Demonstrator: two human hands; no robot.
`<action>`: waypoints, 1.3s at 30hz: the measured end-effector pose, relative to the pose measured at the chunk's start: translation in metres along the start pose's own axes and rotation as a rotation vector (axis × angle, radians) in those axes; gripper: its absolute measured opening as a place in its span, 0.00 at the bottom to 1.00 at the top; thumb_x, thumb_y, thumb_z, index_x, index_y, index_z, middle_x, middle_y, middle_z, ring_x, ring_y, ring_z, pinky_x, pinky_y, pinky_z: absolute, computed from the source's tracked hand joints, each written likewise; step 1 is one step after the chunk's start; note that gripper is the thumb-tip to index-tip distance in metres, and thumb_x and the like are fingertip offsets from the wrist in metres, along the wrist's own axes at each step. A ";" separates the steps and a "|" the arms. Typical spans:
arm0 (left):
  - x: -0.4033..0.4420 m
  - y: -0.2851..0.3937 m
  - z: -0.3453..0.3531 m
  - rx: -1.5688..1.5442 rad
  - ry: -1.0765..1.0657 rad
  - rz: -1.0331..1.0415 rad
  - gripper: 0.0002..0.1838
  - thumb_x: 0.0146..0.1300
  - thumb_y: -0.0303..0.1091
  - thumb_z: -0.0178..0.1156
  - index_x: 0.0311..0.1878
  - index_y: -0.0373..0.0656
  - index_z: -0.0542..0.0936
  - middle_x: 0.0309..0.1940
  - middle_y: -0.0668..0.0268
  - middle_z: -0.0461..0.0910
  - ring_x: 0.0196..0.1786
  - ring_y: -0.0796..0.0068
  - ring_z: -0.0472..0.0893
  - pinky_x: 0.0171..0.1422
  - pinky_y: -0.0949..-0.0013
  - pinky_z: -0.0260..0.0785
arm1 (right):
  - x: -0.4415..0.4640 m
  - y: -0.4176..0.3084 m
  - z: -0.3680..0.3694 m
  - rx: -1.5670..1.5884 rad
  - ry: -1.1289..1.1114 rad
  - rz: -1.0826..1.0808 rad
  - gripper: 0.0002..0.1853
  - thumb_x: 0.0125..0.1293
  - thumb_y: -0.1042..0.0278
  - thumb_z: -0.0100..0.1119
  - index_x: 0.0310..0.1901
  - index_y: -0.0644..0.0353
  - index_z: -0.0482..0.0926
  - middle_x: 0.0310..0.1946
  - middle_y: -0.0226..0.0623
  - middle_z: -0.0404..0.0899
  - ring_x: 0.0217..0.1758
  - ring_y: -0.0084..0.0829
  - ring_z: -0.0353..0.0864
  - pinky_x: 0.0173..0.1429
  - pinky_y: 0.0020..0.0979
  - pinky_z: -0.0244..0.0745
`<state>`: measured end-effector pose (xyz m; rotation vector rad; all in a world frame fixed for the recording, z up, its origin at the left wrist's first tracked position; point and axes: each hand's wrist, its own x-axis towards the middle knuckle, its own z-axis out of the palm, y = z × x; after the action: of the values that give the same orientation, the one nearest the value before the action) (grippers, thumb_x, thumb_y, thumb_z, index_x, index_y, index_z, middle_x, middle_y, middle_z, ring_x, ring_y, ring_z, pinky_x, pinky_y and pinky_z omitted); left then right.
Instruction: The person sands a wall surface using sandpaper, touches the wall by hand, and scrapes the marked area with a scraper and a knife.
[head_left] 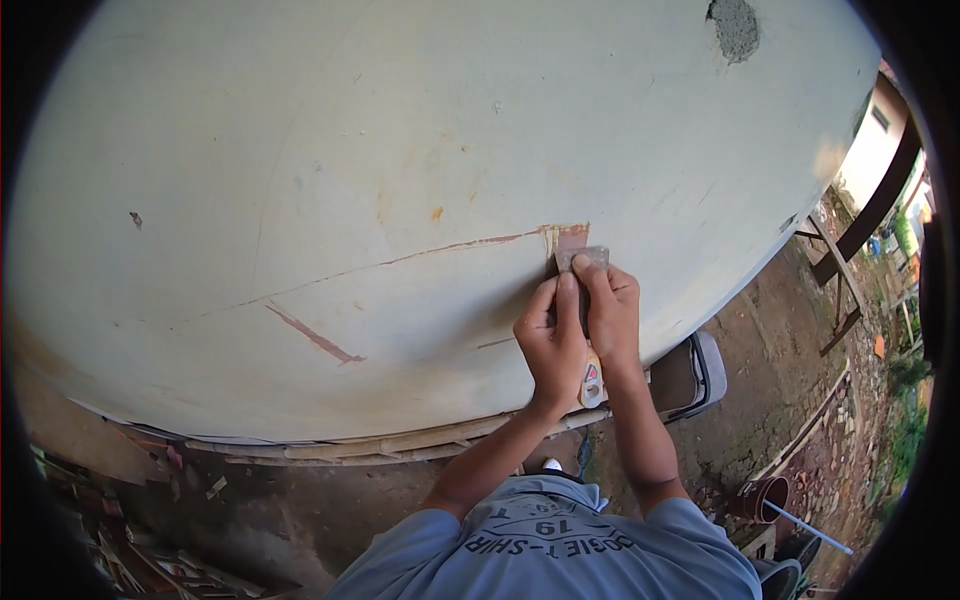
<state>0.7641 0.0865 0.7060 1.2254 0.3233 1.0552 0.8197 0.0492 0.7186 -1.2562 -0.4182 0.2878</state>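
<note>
Both my hands grip a flat, worn, grey-brown scraper [598,256] against the pale wall [430,130]. My left hand [553,340] is closed, its fingers pinching the scraper's left side. My right hand [614,310] is closed on the right side, with the thumb pressed on the flat face. Below the hands a white and orange handle with a hole [591,385] shows; my hands hide how it joins the blade. Just above the scraper's edge lies a bare reddish-brown patch [572,238]. A thin scraped crack [420,255] runs left from it.
A second reddish scraped line [315,332] marks the wall lower left, and a rough grey patch [735,30] is at top right. Bamboo poles [400,447] lie along the wall's base. A grey-rimmed chair [705,372] and a brown bucket [768,498] stand at right.
</note>
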 end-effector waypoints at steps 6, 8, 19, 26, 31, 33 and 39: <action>-0.001 -0.008 0.003 -0.011 0.034 -0.014 0.14 0.76 0.34 0.52 0.37 0.33 0.79 0.26 0.77 0.73 0.31 0.92 0.65 0.32 0.80 0.60 | 0.003 -0.001 -0.003 -0.013 -0.019 0.018 0.18 0.72 0.63 0.57 0.23 0.60 0.78 0.18 0.20 0.73 0.20 0.11 0.65 0.23 0.21 0.60; -0.008 -0.013 -0.001 -0.007 0.021 -0.028 0.14 0.76 0.34 0.52 0.37 0.34 0.79 0.26 0.77 0.73 0.31 0.92 0.65 0.33 0.80 0.60 | 0.000 0.001 -0.005 -0.004 -0.014 0.022 0.18 0.72 0.62 0.57 0.23 0.60 0.77 0.18 0.19 0.72 0.20 0.10 0.64 0.23 0.21 0.59; 0.006 0.030 -0.078 0.721 -0.391 0.405 0.11 0.66 0.37 0.62 0.42 0.38 0.84 0.35 0.55 0.87 0.35 0.57 0.86 0.42 0.65 0.76 | -0.091 0.162 -0.130 -0.057 0.173 0.669 0.19 0.69 0.51 0.56 0.29 0.59 0.75 0.13 0.30 0.69 0.10 0.25 0.70 0.15 0.28 0.67; 0.051 0.003 -0.071 1.661 -0.886 1.355 0.34 0.71 0.56 0.51 0.71 0.42 0.66 0.75 0.44 0.55 0.79 0.53 0.51 0.80 0.52 0.47 | -0.182 0.272 -0.207 -0.015 0.339 1.023 0.16 0.65 0.53 0.61 0.32 0.59 0.75 0.19 0.33 0.72 0.18 0.29 0.73 0.22 0.34 0.70; 0.004 -0.075 -0.115 1.303 -1.891 0.037 0.37 0.74 0.61 0.43 0.74 0.43 0.62 0.75 0.45 0.56 0.78 0.54 0.55 0.81 0.53 0.45 | -0.190 0.268 -0.218 0.039 0.285 0.952 0.08 0.67 0.62 0.58 0.38 0.58 0.75 0.23 0.32 0.71 0.20 0.28 0.72 0.23 0.33 0.72; 0.002 -0.082 -0.130 1.213 -1.823 -0.014 0.36 0.74 0.60 0.44 0.75 0.43 0.61 0.73 0.47 0.60 0.76 0.55 0.60 0.80 0.55 0.49 | -0.191 0.264 -0.215 0.044 0.313 0.876 0.06 0.67 0.66 0.57 0.41 0.57 0.75 0.24 0.31 0.71 0.20 0.27 0.73 0.24 0.32 0.72; 0.017 -0.021 -0.154 0.837 -1.270 -0.100 0.32 0.73 0.49 0.53 0.74 0.43 0.62 0.69 0.51 0.68 0.72 0.56 0.67 0.75 0.59 0.58 | -0.172 0.221 -0.197 -0.132 0.167 0.673 0.18 0.63 0.73 0.58 0.55 0.59 0.74 0.25 0.24 0.69 0.23 0.20 0.70 0.27 0.25 0.69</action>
<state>0.6743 0.1942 0.6371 2.3291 -0.2124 -0.1506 0.7603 -0.1293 0.4323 -1.5136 0.1469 0.7259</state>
